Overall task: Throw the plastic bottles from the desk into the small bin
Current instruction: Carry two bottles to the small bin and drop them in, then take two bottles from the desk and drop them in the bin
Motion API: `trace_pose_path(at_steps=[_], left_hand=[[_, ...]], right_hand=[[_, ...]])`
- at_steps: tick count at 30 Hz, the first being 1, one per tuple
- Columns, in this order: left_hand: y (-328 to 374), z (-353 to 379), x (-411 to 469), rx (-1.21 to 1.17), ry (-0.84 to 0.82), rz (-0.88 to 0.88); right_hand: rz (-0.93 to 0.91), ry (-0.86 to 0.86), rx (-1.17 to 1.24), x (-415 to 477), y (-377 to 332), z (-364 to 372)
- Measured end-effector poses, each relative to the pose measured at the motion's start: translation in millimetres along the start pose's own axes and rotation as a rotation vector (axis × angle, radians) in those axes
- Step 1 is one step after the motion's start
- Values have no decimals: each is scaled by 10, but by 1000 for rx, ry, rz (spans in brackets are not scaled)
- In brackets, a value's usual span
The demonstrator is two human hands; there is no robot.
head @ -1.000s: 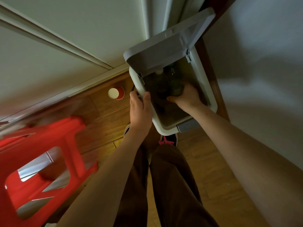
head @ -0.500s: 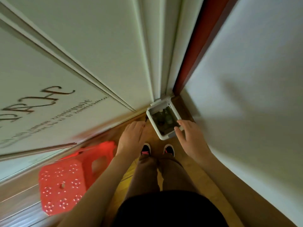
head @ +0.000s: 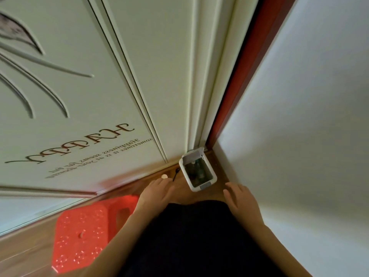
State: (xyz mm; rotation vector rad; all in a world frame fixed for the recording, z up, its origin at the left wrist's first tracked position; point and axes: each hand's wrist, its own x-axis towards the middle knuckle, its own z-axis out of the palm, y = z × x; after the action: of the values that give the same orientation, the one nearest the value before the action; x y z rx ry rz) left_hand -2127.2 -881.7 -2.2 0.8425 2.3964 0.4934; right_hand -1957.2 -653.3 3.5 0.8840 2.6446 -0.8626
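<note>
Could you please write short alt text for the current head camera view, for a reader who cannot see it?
Seen from above, a small white bin stands lid-up in a floor corner with bottles inside. Both the left hand and right hand hang open and empty above it. A red stool stands to the left.

Empty hands above open small bin.

The white door carries the big brown word "HAPPY"; under it small lines begin "Happiness seems".
</note>
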Motion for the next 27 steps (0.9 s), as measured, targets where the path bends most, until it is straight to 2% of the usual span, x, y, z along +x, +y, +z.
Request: trace_pose_path(at_steps=[6, 15, 20, 27], left_hand=[[-48, -367, 210, -82, -14, 105], [150, -914, 825, 82, -195, 625], [565, -585, 732, 83, -364, 874], [1034, 331, -202, 237, -779, 1172]], right_hand=[[164, 166, 78, -154, -319, 174], [534, 608, 333, -1022, -912, 497], [800, 828, 394, -1876, -1088, 1023], [1273, 1025, 587, -3010, -1565, 1954]])
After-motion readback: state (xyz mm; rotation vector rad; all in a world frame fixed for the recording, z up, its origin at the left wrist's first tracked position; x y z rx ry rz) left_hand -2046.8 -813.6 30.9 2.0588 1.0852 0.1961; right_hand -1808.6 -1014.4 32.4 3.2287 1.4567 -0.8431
